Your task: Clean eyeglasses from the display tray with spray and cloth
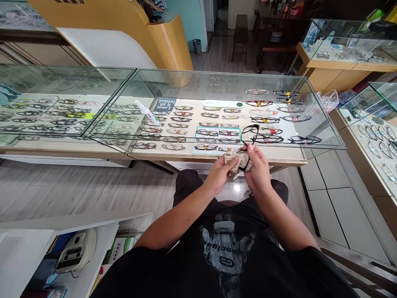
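Note:
Black-framed eyeglasses [249, 134] are held in front of me by my right hand [258, 167], its fingers closed on the frame near the bridge. One lens rim stands up above that hand; the other is lower, partly covered by a beige cloth [233, 159]. My left hand [221, 174] pinches this crumpled cloth with the thumb on top, pressing it against the lower lens. Both hands are close together, just off the near edge of the glass display case [186, 156]. Some fingers are hidden behind the cloth.
A white spray bottle [146, 112] stands on the glass top to the left. Rows of eyeglass frames [182, 120] lie inside the case beneath. More showcases [356, 111] flank me on the right. An open white cabinet [77, 223] with a beige device [77, 250] is at lower left.

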`<state>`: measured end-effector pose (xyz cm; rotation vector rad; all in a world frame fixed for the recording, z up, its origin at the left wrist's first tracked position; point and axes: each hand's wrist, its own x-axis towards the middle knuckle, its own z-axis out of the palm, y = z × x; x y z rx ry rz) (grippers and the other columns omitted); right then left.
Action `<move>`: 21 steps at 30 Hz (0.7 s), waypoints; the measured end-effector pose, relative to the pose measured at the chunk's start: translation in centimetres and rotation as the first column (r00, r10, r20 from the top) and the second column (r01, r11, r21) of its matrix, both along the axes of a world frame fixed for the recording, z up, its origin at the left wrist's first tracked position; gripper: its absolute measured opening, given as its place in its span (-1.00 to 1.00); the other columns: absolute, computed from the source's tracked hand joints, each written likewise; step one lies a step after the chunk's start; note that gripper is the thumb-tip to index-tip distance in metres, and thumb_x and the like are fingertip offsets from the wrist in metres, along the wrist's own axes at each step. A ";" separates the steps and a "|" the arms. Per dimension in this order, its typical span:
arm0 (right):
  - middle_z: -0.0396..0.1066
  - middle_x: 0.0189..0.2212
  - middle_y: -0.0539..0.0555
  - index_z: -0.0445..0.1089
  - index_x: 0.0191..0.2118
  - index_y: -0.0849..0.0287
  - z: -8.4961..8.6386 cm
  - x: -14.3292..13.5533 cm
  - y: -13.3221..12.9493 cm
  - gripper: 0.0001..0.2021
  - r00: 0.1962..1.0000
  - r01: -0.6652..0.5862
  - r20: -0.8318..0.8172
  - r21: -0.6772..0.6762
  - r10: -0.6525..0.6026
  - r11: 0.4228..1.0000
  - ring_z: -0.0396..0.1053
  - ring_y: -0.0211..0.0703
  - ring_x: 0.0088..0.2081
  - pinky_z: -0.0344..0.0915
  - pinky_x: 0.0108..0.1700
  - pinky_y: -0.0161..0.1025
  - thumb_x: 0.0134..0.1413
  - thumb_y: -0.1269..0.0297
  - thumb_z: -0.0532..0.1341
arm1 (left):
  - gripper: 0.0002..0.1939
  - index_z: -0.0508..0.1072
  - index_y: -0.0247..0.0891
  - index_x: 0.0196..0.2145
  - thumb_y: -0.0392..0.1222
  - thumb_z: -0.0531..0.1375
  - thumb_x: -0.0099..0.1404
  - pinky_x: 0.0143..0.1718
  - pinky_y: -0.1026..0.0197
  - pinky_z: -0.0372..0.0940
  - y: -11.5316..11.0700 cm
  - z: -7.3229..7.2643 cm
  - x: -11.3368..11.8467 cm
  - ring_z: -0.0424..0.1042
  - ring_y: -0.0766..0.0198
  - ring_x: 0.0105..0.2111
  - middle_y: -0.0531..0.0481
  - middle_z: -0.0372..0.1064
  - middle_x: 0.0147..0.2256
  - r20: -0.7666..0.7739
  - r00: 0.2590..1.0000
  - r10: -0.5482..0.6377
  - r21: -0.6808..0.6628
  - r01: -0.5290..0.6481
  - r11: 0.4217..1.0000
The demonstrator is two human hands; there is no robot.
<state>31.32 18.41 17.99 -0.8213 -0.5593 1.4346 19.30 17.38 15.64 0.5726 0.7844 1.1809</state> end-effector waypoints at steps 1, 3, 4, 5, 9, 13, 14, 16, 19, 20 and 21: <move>0.52 -0.33 -0.05 0.47 -0.35 0.06 0.0 0.2 0.0 -0.62 1.000 -0.015 -0.008 -0.012 0.014 1.000 0.40 -0.25 -0.37 0.45 -0.25 -0.27 -0.06 -0.03 0.59 | -0.53 0.66 -0.25 -0.16 0.09 0.58 0.08 -0.23 0.27 0.39 0.1 0.1 -0.3 0.51 0.29 -0.27 -0.03 0.58 -0.24 -0.009 1.000 -0.002 0.002 0.002 1.000; 0.56 -0.28 -0.03 0.51 -0.34 0.07 -0.3 0.5 0.2 -0.65 0.999 -0.050 -0.007 -0.036 0.050 0.998 0.42 -0.24 -0.34 0.44 -0.24 -0.27 -0.06 0.01 0.59 | -0.56 0.67 -0.25 -0.18 0.09 0.57 0.11 -0.22 0.27 0.40 0.3 0.2 -1.0 0.52 0.27 -0.27 -0.04 0.58 -0.26 -0.010 1.000 -0.007 -0.008 0.007 1.000; 0.57 -0.26 -0.03 0.52 -0.34 0.07 -0.5 0.6 0.2 -0.66 0.998 -0.066 0.005 -0.043 0.066 0.997 0.43 -0.24 -0.33 0.44 -0.24 -0.27 -0.06 0.02 0.59 | -0.57 0.66 -0.26 -0.19 0.08 0.56 0.12 -0.21 0.26 0.41 0.3 0.4 -1.2 0.53 0.25 -0.26 -0.05 0.58 -0.26 -0.003 1.000 -0.015 -0.016 0.015 1.000; 0.58 -0.24 -0.03 0.52 -0.35 0.07 -0.7 0.7 0.3 -0.67 0.997 -0.077 0.021 -0.041 0.078 0.996 0.45 -0.23 -0.30 0.43 -0.22 -0.27 -0.06 0.04 0.59 | -0.58 0.66 -0.27 -0.20 0.07 0.56 0.13 -0.21 0.24 0.42 0.4 0.6 -1.4 0.54 0.23 -0.25 -0.06 0.58 -0.26 0.006 1.000 -0.031 -0.026 0.031 0.999; 0.58 -0.24 -0.04 0.51 -0.37 0.05 -1.2 0.5 0.2 -0.68 0.993 -0.090 0.074 0.014 0.089 0.996 0.47 -0.20 -0.24 0.44 -0.13 -0.27 -0.05 0.04 0.59 | -0.59 0.64 -0.30 -0.25 0.08 0.55 0.15 -0.26 0.22 0.41 0.4 1.6 -1.6 0.56 0.18 -0.28 -0.08 0.56 -0.34 0.025 0.996 -0.091 -0.038 0.092 0.995; 0.55 -0.29 -0.05 0.49 -0.38 0.02 -1.2 -0.2 -0.1 -0.69 0.991 -0.090 0.107 0.075 0.082 0.993 0.42 -0.20 -0.29 0.42 -0.18 -0.27 -0.01 0.03 0.57 | -0.55 0.63 -0.29 -0.31 0.10 0.60 0.06 -0.32 0.26 0.34 0.5 2.0 -1.1 0.50 0.28 -0.36 -0.03 0.54 -0.39 0.018 0.998 -0.055 -0.039 0.056 0.998; 0.55 -0.30 -0.05 0.48 -0.38 0.02 -1.2 -0.4 -0.2 -0.69 0.991 -0.090 0.109 0.088 0.081 0.992 0.41 -0.20 -0.30 0.42 -0.18 -0.27 0.00 0.03 0.57 | -0.54 0.63 -0.29 -0.30 0.10 0.60 0.04 -0.36 0.27 0.31 0.6 2.0 -1.0 0.47 0.31 -0.39 -0.01 0.54 -0.40 0.013 0.999 -0.049 -0.042 0.050 0.998; 0.54 -0.31 -0.06 0.47 -0.38 0.02 -1.1 -0.6 -0.2 -0.68 0.991 -0.090 0.108 0.095 0.080 0.991 0.40 -0.21 -0.31 0.41 -0.18 -0.27 0.00 0.03 0.57 | -0.53 0.65 -0.28 -0.28 0.09 0.61 0.02 -0.41 0.26 0.27 0.8 1.9 -0.9 0.43 0.33 -0.43 0.00 0.53 -0.40 0.000 0.999 -0.050 -0.051 0.050 0.997; 0.54 -0.30 -0.06 0.45 -0.38 0.04 -0.9 -0.6 -0.1 -0.65 0.990 -0.086 0.116 0.084 0.076 0.993 0.40 -0.22 -0.30 0.41 -0.17 -0.26 -0.03 0.00 0.58 | -0.51 0.66 -0.28 -0.23 0.08 0.61 0.02 -0.40 0.25 0.27 1.1 1.6 -0.9 0.45 0.31 -0.41 -0.03 0.54 -0.37 -0.014 0.997 -0.070 -0.044 0.070 0.997; 0.53 -0.30 -0.06 0.45 -0.38 0.04 -1.0 -0.5 -0.1 -0.63 0.990 -0.087 0.122 0.079 0.077 0.993 0.40 -0.21 -0.30 0.41 -0.17 -0.25 -0.04 -0.01 0.58 | -0.52 0.66 -0.29 -0.23 0.08 0.61 0.02 -0.38 0.25 0.29 1.1 1.6 -1.0 0.46 0.30 -0.39 -0.03 0.54 -0.36 -0.018 0.997 -0.079 -0.036 0.078 0.996; 0.53 -0.30 -0.06 0.44 -0.38 0.04 -1.0 -0.5 -0.1 -0.62 0.989 -0.089 0.123 0.074 0.079 0.993 0.41 -0.21 -0.30 0.41 -0.18 -0.25 -0.05 -0.03 0.58 | -0.52 0.65 -0.29 -0.25 0.08 0.61 0.03 -0.37 0.26 0.30 1.2 1.6 -1.1 0.46 0.30 -0.38 -0.04 0.54 -0.36 -0.023 0.996 -0.089 -0.030 0.088 0.996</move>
